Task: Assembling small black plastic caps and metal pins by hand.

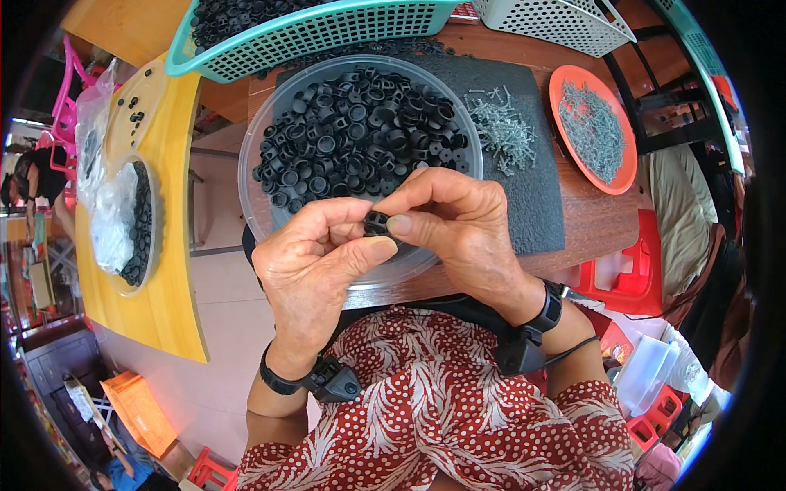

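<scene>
Between my two hands is a small round black plastic part (376, 223) with openings in its side. My left hand (309, 266) pinches it from the left between thumb and fingers. From the right, the thumb and forefinger of my right hand (458, 225) close on the same part. Both hands are over the near rim of a clear round tub (246, 176) heaped with similar black plastic parts (360, 131). Right of the tub, a loose pile of thin metal pins (501, 129) lies on a dark foam mat (540, 204).
An orange plate (560, 78) of metal pins stands at the right. Behind the tub are a teal basket (327, 41) of black parts and a white basket (540, 24). A yellow table (176, 270) on the left bears another tub. A red stool (634, 270) stands at right.
</scene>
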`<state>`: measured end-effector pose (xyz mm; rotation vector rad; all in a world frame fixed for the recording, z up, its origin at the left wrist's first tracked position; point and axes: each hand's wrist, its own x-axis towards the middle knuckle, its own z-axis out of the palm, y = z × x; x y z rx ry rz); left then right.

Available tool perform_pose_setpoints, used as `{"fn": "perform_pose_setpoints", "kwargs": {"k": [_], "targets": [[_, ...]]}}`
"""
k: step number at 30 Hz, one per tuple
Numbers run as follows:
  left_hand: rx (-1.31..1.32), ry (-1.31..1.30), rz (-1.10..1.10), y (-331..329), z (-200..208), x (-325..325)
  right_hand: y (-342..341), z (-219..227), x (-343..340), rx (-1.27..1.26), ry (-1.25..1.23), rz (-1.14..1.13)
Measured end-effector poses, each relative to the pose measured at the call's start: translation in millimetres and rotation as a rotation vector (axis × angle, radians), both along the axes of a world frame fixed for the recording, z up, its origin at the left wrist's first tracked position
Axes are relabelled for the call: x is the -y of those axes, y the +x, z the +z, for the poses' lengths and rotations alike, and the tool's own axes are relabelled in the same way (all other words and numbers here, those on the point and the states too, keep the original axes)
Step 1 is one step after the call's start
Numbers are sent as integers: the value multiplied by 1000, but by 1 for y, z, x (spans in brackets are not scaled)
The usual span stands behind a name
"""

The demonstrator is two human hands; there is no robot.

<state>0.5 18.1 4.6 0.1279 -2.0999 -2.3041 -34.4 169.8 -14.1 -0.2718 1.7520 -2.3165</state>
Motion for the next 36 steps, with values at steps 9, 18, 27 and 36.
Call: {"fn": "perform_pose_setpoints", "kwargs": {"k": [9,18,27,36], "targets": [[66,78,-29,-4,2,1,0,3,1,68,-6,4],[116,145,-91,-8,-1,5,2,-2,2,-10,5,-30],[80,111,-92,-9,-4,4,2,-4,3,-266,161,-66],[132,190,-123,-12,-7,5,4,-2,0,-109,75,-29]]}}
